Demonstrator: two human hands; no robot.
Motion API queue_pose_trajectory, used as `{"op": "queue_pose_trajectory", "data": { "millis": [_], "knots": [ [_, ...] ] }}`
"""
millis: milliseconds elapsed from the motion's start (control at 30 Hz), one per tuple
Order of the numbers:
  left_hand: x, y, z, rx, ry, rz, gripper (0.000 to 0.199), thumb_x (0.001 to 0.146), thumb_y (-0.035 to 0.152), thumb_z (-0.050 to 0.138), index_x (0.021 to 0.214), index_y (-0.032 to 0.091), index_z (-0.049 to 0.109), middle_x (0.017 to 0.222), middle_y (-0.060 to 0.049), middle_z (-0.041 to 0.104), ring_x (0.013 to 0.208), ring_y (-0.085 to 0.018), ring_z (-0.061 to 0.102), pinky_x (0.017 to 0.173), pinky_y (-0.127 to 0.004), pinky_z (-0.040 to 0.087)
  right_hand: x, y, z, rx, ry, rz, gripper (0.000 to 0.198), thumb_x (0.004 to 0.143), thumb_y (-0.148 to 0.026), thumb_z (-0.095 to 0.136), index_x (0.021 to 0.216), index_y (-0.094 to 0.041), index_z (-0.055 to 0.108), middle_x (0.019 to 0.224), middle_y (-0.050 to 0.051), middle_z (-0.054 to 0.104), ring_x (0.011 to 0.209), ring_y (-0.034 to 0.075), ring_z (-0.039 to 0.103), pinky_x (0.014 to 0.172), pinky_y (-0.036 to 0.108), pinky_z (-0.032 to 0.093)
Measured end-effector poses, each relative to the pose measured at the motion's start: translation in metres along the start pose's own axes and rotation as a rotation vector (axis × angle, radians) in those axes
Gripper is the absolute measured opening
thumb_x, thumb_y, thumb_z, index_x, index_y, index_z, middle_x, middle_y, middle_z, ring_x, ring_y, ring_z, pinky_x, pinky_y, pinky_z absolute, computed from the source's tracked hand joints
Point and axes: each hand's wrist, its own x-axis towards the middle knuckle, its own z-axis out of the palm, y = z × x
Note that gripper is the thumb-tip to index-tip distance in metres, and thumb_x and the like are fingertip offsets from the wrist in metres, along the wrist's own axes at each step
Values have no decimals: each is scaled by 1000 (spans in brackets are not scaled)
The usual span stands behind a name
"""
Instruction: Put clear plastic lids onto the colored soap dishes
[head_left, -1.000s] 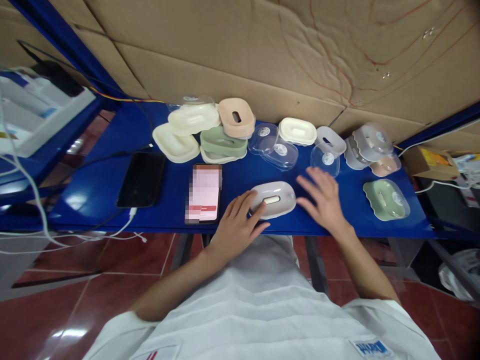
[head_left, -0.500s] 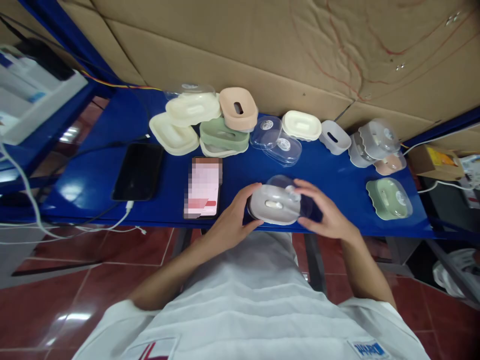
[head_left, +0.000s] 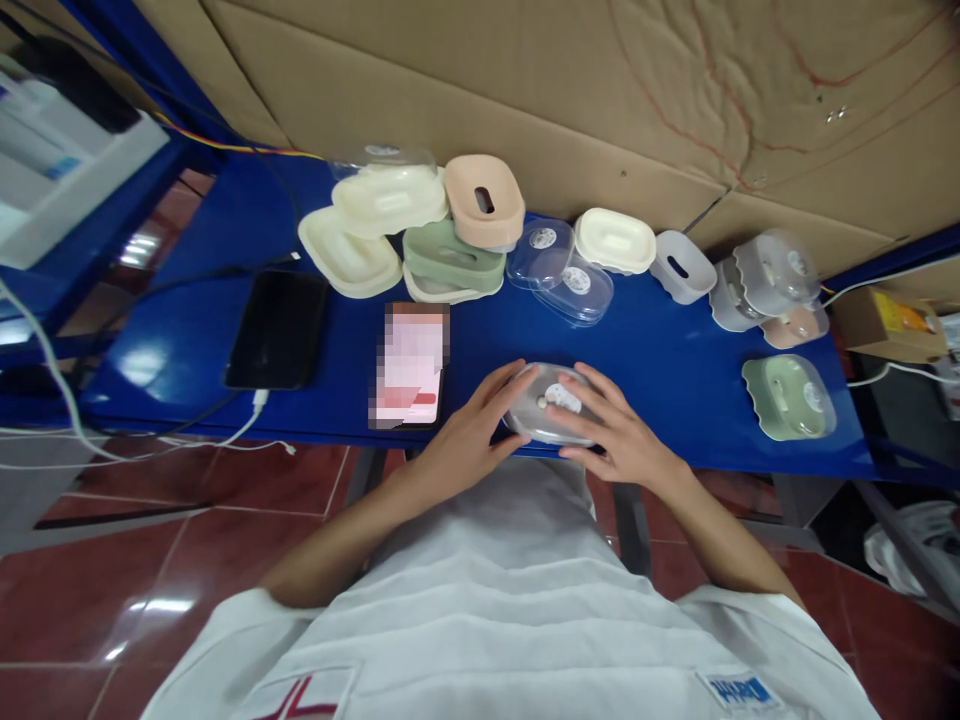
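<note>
A clear plastic lid [head_left: 564, 398] with a round white sticker lies over a grey soap dish [head_left: 528, 408] at the table's front edge. My left hand [head_left: 472, 422] grips the dish's left side, its fingertips at the lid's rim. From the right, my right hand [head_left: 621, 425] spreads its fingers over the lid and holds it against the dish. Whether the lid is fully seated cannot be made out. Behind them lie loose clear lids [head_left: 576, 292] with stickers. A lidded green soap box [head_left: 784, 398] sits to the right.
A phone [head_left: 409, 368] and a black tablet [head_left: 276, 330] with a white cable lie to the left. Cream dishes [head_left: 349, 255], a green dish [head_left: 450, 258] and a peach dish [head_left: 499, 215] are piled at the back. Stacked grey boxes [head_left: 765, 275] stand at the back right, before a cardboard wall.
My right hand has moved left, bringing the clear lid from the grey dish's right side to over its top. My left hand stays at the dish. The view has shifted slightly.
</note>
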Motion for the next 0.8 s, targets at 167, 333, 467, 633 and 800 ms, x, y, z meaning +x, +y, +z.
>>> {"op": "queue_pose_trajectory", "data": {
  "millis": [167,333,467,633,800],
  "knots": [
    [0,-1,1,-17,-1,19,86,103,28,69,172,42,19,174,-11,35,161,-31,41,129,-53,43,-1,6,0,-51,46,-27,65,105,-41,66,166,-37,45,175,5,38,166,38,27,130,65,39],
    [0,-2,0,-15,5,39,83,103,37,71,171,43,24,175,-8,35,162,-30,40,130,-51,42,-5,-1,9,-125,45,-44,60,103,-45,69,161,-38,52,171,6,46,166,37,27,132,66,35],
    [0,-2,1,-3,13,14,80,103,38,71,170,43,28,174,-8,38,159,-30,44,128,-50,44,-7,8,1,-4,32,-45,64,106,-65,52,163,-36,49,171,7,45,163,36,34,129,62,39],
    [-1,0,0,4,11,8,79,102,32,73,169,41,32,173,-9,39,158,-29,45,129,-47,44,-1,99,-40,-166,380,505,67,113,-56,19,164,-21,45,162,15,56,152,30,51,126,54,43],
    [-1,0,0,16,4,-11,81,101,33,74,169,43,30,174,-7,38,158,-29,45,129,-48,44,8,172,-54,-389,262,772,65,107,-54,41,148,-7,58,149,26,62,141,43,54,116,63,43]
  ]
}}
